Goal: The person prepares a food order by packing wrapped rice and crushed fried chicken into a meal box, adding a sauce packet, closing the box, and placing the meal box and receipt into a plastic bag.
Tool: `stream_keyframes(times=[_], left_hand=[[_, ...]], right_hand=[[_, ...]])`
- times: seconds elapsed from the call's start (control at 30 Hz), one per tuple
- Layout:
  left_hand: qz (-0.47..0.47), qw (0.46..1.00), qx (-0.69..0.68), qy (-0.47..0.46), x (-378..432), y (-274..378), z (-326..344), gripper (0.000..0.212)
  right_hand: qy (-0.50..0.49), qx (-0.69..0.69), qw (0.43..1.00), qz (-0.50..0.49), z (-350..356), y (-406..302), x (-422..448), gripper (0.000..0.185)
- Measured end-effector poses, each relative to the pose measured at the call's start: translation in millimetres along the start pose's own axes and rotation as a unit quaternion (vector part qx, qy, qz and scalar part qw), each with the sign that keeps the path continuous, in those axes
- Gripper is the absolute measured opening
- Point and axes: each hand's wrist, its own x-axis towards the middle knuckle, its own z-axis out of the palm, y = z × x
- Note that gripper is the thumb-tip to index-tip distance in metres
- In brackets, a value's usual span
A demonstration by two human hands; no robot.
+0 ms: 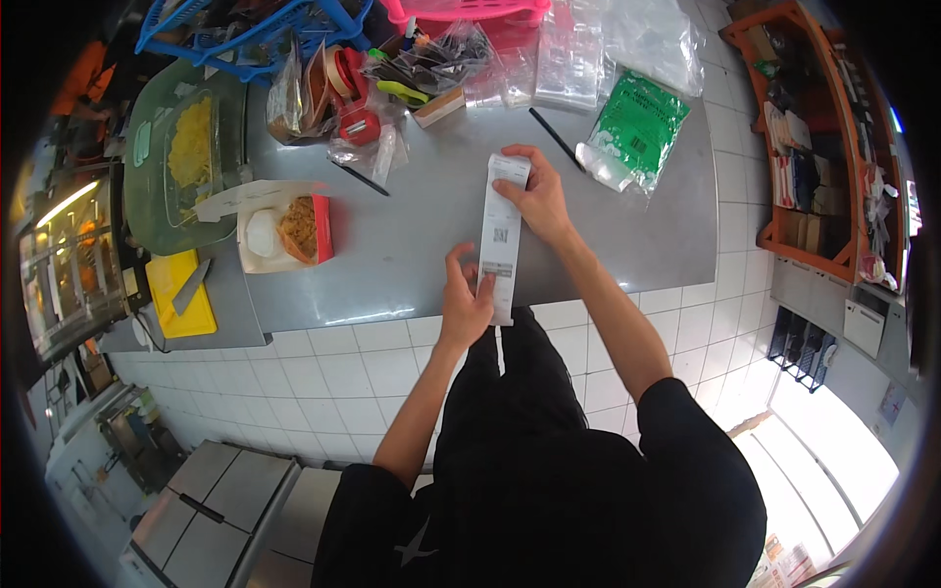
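A long printed paper receipt [501,235] is held upright in the view over the front edge of the steel table [397,242]. My left hand [470,298] pinches its lower end, thumb on the printed face. The upper end is gripped by my right hand [533,195], thumb in front and fingers behind. To the left stands an open takeaway box [322,229] with white rice [263,233] and a piece of fried food [299,228] inside. A black pen-like stick [359,178] lies between box and receipt; a second black stick [556,139] lies beyond my right hand.
A green plastic packet [639,128] lies at the right. Along the back are a red tape dispenser [359,125], clear bags [570,55], a pink basket [470,9] and a blue basket [250,55]. At left, a knife [192,288] rests on a yellow cutting board [165,283] near a green tub [147,191].
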Motion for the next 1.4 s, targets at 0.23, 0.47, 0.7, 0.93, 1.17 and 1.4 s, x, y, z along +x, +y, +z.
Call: stream_keyframes(times=[0.23, 0.47, 0.7, 0.93, 1.17, 1.4], left_hand=[[-0.021, 0.958, 0.284, -0.008, -39, 5, -11, 0.045], [0.193, 0.808, 0.556, -0.029, 24, 43, -23, 0.040], [0.187, 0.815, 0.532, -0.131, 78, 60, -24, 0.074], [0.071, 0.816, 0.559, -0.130, 90, 78, -16, 0.101], [0.066, 0.806, 0.573, -0.133, 89, 76, -18, 0.115], [0.053, 0.803, 0.577, -0.140, 91, 80, -15, 0.118]], right_hand=[[-0.147, -0.333, 0.904, -0.226, -2, -6, 25, 0.046], [-0.149, -0.475, 0.815, -0.297, -5, -27, 36, 0.055], [-0.036, -0.532, 0.785, -0.317, -14, -49, 34, 0.053], [0.066, -0.686, 0.723, -0.050, -79, -63, 29, 0.040], [0.000, -0.624, 0.780, -0.054, -59, -46, 15, 0.044], [0.068, -0.584, 0.807, 0.048, -8, -64, 19, 0.050]])
